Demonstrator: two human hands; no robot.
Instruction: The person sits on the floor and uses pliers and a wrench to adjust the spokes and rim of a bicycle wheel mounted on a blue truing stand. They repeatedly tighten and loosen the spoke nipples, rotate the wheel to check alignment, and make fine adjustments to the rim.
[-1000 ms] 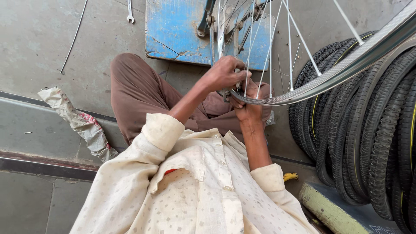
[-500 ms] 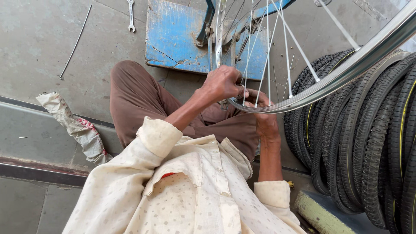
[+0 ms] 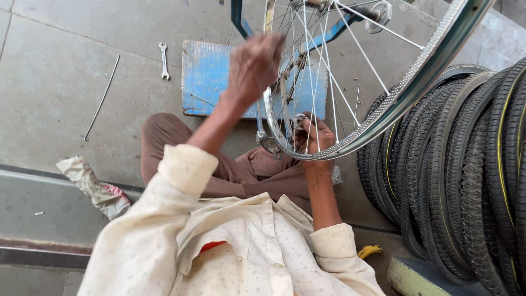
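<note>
Your left hand (image 3: 253, 68) is raised in front of you, its back toward the camera and its fingers curled over the near edge of the bicycle wheel (image 3: 378, 118); whether those fingers actually pinch a spoke or the rim I cannot tell, because motion blurs the fingertips. Your right hand (image 3: 313, 137) sits lower, at the bottom curve of the wheel, closed around a small metal tool (image 3: 298, 121) pressed in among the spokes (image 3: 350, 38) just inside the rim; the tool is too small to make out its kind.

The wheel is bare of any tyre, a shiny metal rim with thin silver spokes; it stands tilted across the upper right of the view, held in a blue frame (image 3: 334, 30) whose arms run up to the hub (image 3: 378, 11). Its lowest point hangs just above your knee, in brown trousers (image 3: 181, 142).

Behind the wheel a worn blue wooden board (image 3: 211, 77) lies flat on the grey stone floor (image 3: 71, 66); just to its left lies 1 small spanner (image 3: 163, 59), and further left 1 loose spoke or thin wire (image 3: 101, 97), well apart from your hands. A crumpled rag (image 3: 93, 189) rests on the step edge to your left. To your right a row of black tyres (image 3: 466, 181) stands upright, packed side by side; a small yellow object (image 3: 368, 251) lies near your right elbow.
</note>
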